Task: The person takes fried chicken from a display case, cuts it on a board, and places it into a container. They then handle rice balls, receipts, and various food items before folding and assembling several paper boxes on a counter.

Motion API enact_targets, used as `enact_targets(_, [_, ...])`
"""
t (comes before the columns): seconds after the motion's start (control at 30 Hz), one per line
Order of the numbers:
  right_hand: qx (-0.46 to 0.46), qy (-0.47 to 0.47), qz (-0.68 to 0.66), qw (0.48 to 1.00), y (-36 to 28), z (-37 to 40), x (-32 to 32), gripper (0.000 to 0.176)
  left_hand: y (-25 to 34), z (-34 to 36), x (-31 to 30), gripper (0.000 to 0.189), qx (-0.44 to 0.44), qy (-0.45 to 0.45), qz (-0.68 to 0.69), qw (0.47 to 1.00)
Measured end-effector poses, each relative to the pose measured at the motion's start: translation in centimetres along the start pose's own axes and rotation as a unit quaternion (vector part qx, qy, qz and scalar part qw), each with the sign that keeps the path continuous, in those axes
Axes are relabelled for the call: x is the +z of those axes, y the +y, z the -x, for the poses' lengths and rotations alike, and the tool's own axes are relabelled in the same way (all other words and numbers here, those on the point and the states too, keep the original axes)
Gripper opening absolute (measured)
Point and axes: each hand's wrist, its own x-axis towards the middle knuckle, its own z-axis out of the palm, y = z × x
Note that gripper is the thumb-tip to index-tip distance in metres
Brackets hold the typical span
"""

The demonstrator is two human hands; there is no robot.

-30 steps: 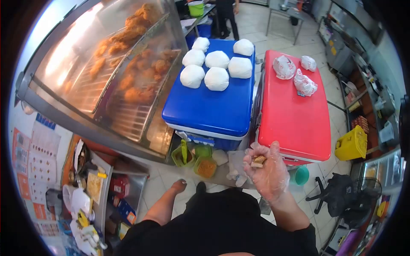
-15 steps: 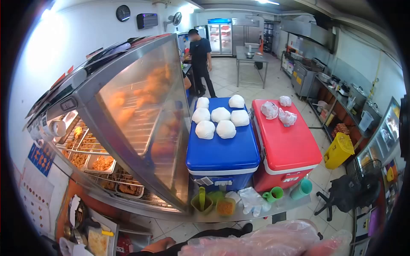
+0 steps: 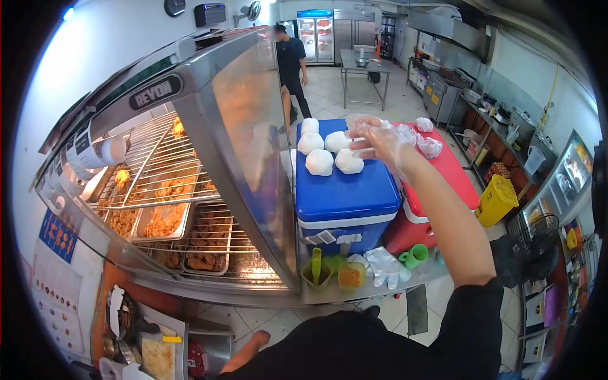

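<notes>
My right hand, in a clear plastic glove, reaches over the far right part of the blue cooler. Its fingers are around or over a white round bundle there, mostly hidden by the hand. Several white wrapped balls rest on the blue lid beside it. The red cooler stands to the right with plastic-wrapped bundles on top, partly behind my wrist. Low at the left, my left hand hangs beside my body, bare and blurred, its fingers not clearly visible.
A heated display case with trays of fried food stands at the left. Green cups, a container of orange food and plastic gloves lie on the front ledge. Farther off are a person and a steel table.
My right arm has risen from the bottom edge and stretched out over the blue cooler to the white balls. The view has shifted, showing the display case larger and the coolers slightly farther right.
</notes>
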Motion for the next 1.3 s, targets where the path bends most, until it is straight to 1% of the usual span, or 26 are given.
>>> enact_targets(0.03, [0.021,0.013,0.027,0.999,0.4,-1.8,-0.3,0.055,1.2,-0.2,1.2,0.030,0.003,0.009,0.020,1.000])
enact_targets(0.07, [0.022,0.016,0.030,0.999,1.5,-4.4,-1.3,0.055,2.4,1.0,2.2,0.030,-0.041,-0.011,0.109,0.993])
enact_targets(0.13, [0.027,0.059,0.189,0.980,4.3,-8.7,-2.8,0.050,4.2,3.4,3.1,0.030,-0.112,-0.022,0.227,0.967])
enact_targets(0.17, [0.039,0.054,0.191,0.979,4.0,-9.0,-2.8,0.050,4.9,4.0,3.8,0.030,-0.125,-0.023,0.255,0.958])
enact_targets(0.23, [-0.050,0.016,0.392,0.918,3.1,-9.5,-3.7,0.042,5.4,5.5,4.6,0.030,-0.145,-0.023,0.284,0.948])
enact_targets(0.27, [-0.041,0.013,0.395,0.918,3.5,-10.7,-4.2,0.042,5.6,6.2,4.8,0.030,-0.153,-0.026,0.296,0.943])
enact_targets(0.33, [-0.013,0.064,0.455,0.888,4.2,-13.4,-4.6,0.037,5.8,7.3,5.1,0.030,-0.169,-0.030,0.316,0.933])
enact_targets(0.37, [-0.008,0.064,0.514,0.855,4.4,-14.2,-4.6,0.034,5.8,7.7,5.3,0.030,-0.177,-0.031,0.325,0.929])
enact_targets(0.4, [-0.008,0.061,0.517,0.854,4.5,-14.9,-4.7,0.034,5.9,8.1,5.4,0.031,-0.185,-0.030,0.333,0.924])
enact_targets(0.47, [-0.075,-0.026,0.710,0.700,5.4,-16.4,-5.9,0.033,6.1,9.0,5.6,0.031,-0.199,-0.030,0.350,0.915])
enact_targets(0.5, [-0.076,-0.028,0.709,0.700,6.1,-17.3,-6.5,0.033,6.0,9.3,5.7,0.031,-0.206,-0.030,0.357,0.911])
enact_targets(0.57, [-0.039,0.018,0.604,0.796,8.4,-19.8,-8.3,0.028,5.8,9.7,5.7,0.031,-0.218,-0.026,0.374,0.901])
enact_targets(0.63, [-0.014,0.003,0.624,0.781,9.0,-21.4,-9.4,0.028,5.9,10.1,5.8,0.031,-0.230,-0.024,0.391,0.891])
enact_targets(0.67, [0.014,-0.016,0.645,0.764,9.3,-21.7,-9.5,0.038,5.7,10.3,5.9,0.031,-0.235,-0.022,0.398,0.886])
enact_targets(0.7, [-0.004,-0.034,0.775,0.632,2.8,-14.2,-4.8,0.037,5.5,10.2,6.2,0.031,-0.242,-0.020,0.407,0.881])
enact_targets(0.73, [0.000,-0.035,0.774,0.633,2.6,-14.0,-5.2,0.037,5.2,10.2,6.3,0.031,-0.246,-0.017,0.418,0.874])
enact_targets(0.8, [0.027,-0.008,0.706,0.708,2.6,-13.7,-6.0,0.029,4.7,10.2,6.9,0.031,-0.259,-0.012,0.447,0.856])
enact_targets(0.83, [0.041,-0.025,0.734,0.678,2.1,-13.5,-6.5,0.035,4.5,9.9,7.0,0.031,-0.270,-0.009,0.477,0.836])
enact_targets(0.87, [0.046,-0.026,0.735,0.677,2.4,-13.3,-6.9,0.035,4.3,9.4,7.2,0.032,-0.278,-0.003,0.506,0.817])
enact_targets(0.93, [0.139,0.086,0.541,0.825,2.6,-13.1,-8.6,0.044,3.7,8.0,8.0,0.032,-0.280,0.007,0.554,0.784])
enact_targets(0.97, [0.126,0.144,0.444,0.875,5.8,-16.3,-11.5,0.025,3.0,7.1,8.5,0.035,-0.236,0.021,0.588,0.773])
enact_targets(1.03, [0.115,0.137,0.465,0.867,5.3,-15.5,-12.8,0.027,3.1,7.3,8.2,0.034,-0.252,0.018,0.481,0.839])
enact_targets(1.17, [0.075,0.090,0.544,0.831,4.5,-13.5,-15.3,0.038,3.7,7.6,7.0,0.032,-0.235,0.009,0.384,0.893])
enact_targets(1.2, [0.072,0.093,0.544,0.831,4.4,-13.9,-16.1,0.038,3.9,7.6,6.8,0.031,-0.228,0.007,0.361,0.904])
enact_targets(1.27, [0.127,0.159,0.472,0.858,6.0,-15.5,-18.1,0.045,4.3,7.9,6.8,0.030,-0.209,0.004,0.308,0.928])
enact_targets(1.3, [0.128,0.157,0.470,0.859,6.3,-16.6,-19.4,0.045,4.5,8.0,6.8,0.030,-0.199,0.003,0.275,0.941])
